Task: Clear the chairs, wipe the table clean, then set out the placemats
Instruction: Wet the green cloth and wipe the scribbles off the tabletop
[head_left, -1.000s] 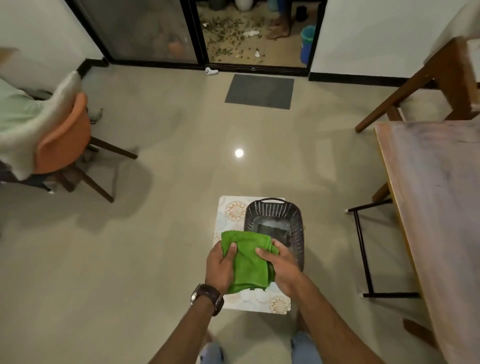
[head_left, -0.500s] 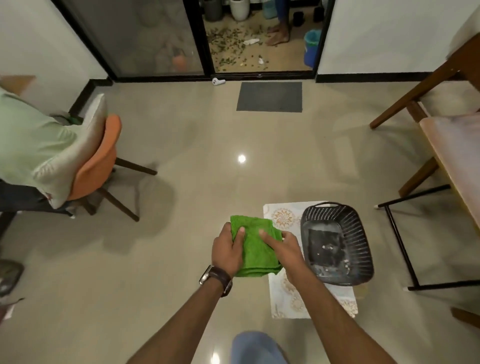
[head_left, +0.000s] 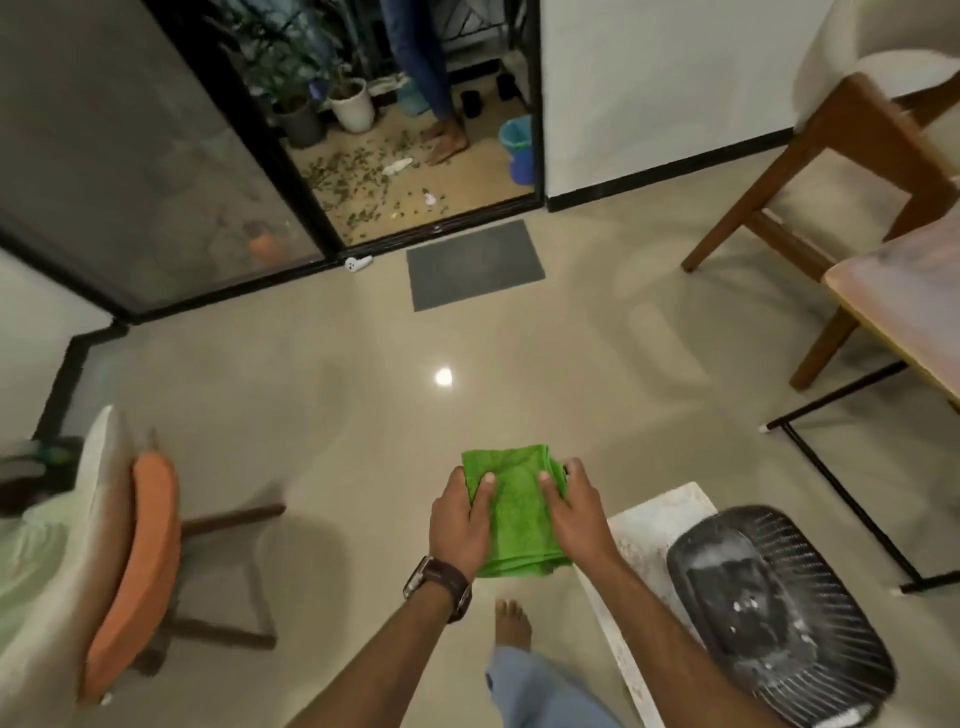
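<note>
A folded green cloth (head_left: 517, 512) is held in front of me above the floor. My left hand (head_left: 460, 525) grips its left side and my right hand (head_left: 574, 512) grips its right side, thumbs on top. A patterned white placemat (head_left: 641, 530) lies on the floor at the lower right, under a black slatted basket (head_left: 779, 608). The wooden table (head_left: 898, 306) shows at the right edge. An orange-backed chair (head_left: 135, 561) stands at the lower left. A second wooden chair (head_left: 841, 156) stands at the upper right.
A grey doormat (head_left: 475, 265) lies before an open glass door, where a person's bare feet (head_left: 447, 140) stand among scattered leaves beside a blue bucket (head_left: 519, 145). A black metal frame (head_left: 852, 493) stands under the table. My own bare foot (head_left: 511, 621) is below the cloth.
The view has swung left and upward. The basket and placemat have slid to the lower right of the frame. Both hands keep hold of the green cloth, which is folded smaller.
</note>
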